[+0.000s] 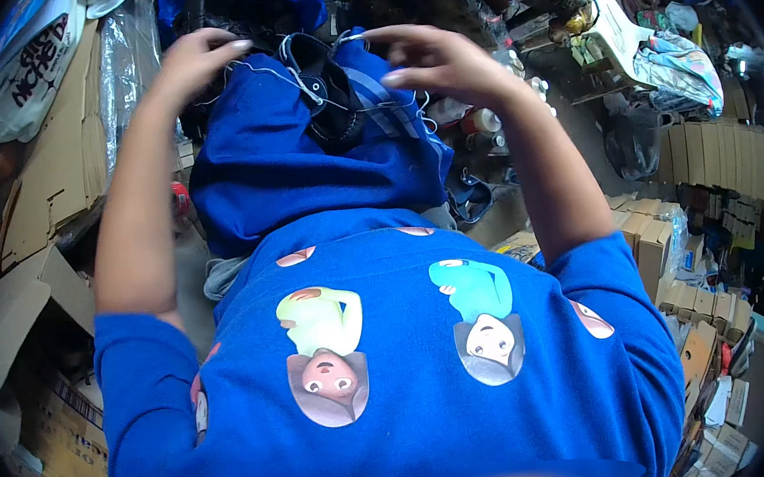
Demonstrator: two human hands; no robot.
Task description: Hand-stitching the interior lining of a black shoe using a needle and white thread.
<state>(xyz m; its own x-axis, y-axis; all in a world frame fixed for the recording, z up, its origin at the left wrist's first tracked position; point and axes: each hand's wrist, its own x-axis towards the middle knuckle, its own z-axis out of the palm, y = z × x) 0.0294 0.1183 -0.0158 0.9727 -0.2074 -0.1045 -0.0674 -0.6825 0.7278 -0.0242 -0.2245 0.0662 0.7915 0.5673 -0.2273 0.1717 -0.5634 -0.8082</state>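
Observation:
A black shoe (332, 105) rests on the blue cloth (304, 195) over my lap, its opening toward the far side. White thread (278, 67) runs from the shoe toward both sides. Past the shoe's left side, my left hand (197, 65) is closed, thumb and fingers together at the thread. On the other side, my right hand (443, 62) reaches in with its index finger stretched toward the shoe and its thumb apart. The thread passes beneath this hand, where its other fingers curl and are partly hidden. A dark area beyond the shoe hides detail.
Flattened cardboard (58, 168) and an open box (26, 319) stand close on my left. At right are a white plastic chair (616, 27) with cloth on it, stacked cardboard (719, 160) and several small boxes. White bottles (484, 121) stand just beyond my right forearm.

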